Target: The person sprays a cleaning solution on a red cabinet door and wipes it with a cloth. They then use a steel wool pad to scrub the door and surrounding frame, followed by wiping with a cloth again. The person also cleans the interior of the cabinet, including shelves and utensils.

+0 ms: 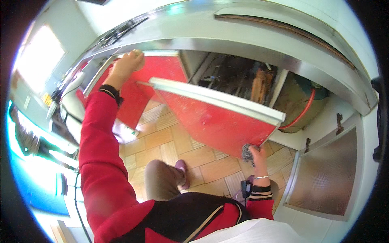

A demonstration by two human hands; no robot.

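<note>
My right hand [259, 156] grips a grey mesh scouring pad [247, 152], which is against the lower corner of an open red cabinet door [209, 120]. This door has a pale metal strip along its top edge and stands out from the cabinet towards me. My left hand [125, 64] reaches up to the front of the stainless steel counter [194, 44], above a second red door panel [164, 65]. Its fingers are curled, and the picture does not settle what they touch or hold.
Inside the cabinet stand a dark rack [226, 77], an orange-brown block [261, 85] and a gas cylinder [299, 103] with a red hose [307, 107]. A textured glass door [325, 173] hangs open at right. A gas hob [120, 32] sits on the counter. Another person [27, 136] is at far left.
</note>
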